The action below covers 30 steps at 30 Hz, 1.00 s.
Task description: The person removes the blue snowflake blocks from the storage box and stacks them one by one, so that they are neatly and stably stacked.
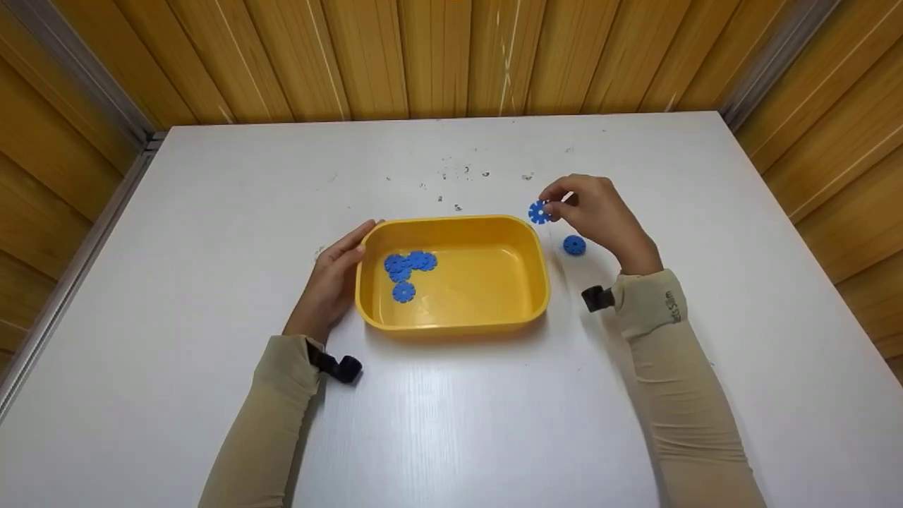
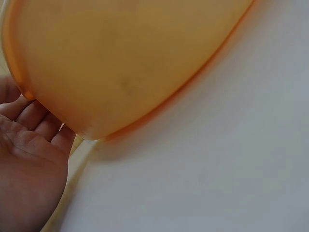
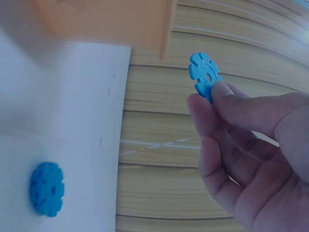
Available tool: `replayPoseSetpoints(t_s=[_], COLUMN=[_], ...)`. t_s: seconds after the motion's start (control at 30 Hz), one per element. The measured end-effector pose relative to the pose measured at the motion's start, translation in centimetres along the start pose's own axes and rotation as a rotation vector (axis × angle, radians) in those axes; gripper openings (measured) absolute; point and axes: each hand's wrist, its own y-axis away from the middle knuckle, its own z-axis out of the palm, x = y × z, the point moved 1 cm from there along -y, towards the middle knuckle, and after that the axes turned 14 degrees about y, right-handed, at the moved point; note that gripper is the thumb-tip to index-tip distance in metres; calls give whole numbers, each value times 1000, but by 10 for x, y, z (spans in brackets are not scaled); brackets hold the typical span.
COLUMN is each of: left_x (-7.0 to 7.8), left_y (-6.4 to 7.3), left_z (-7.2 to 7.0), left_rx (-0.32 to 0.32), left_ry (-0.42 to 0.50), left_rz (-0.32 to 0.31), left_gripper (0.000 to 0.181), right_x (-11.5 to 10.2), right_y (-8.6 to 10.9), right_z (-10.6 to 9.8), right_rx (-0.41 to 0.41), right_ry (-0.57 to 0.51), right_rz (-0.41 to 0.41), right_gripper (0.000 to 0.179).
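My right hand pinches a blue notched plastic disc with a round hole in its middle, just off the tub's far right corner. On the table below that hand lies a small stack of similar blue discs. My left hand grips the left side of a yellow plastic tub, thumb at the rim and fingers along the outside. Inside the tub, several blue discs lie overlapping toward the left, and a single disc sits a little nearer to me.
The white table has dark scuff marks beyond the tub. Yellow wood-look panels rise behind it and at both sides, with metal posts at the corners. Black wrist cameras stick out from both sleeves.
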Motion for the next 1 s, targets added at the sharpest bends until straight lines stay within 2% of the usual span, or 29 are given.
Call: replayPoseSetpoints(t_s=[0.47,0.77,1.0], left_x=[1,1,0], left_y=[-1,0,0], left_z=[0,1,-1], left_rx=[11,11,-10], left_ry=[-15,-25,-8], left_rz=[-7,-5,4], left_gripper=[46,47,49], right_x=[42,59,68], right_y=[5,7,7], right_z=[9,10,11], right_rx=[-79,-154,-202], right_ry=[25,19,16], right_rz=[145,226,236], right_gripper=[20,23,25])
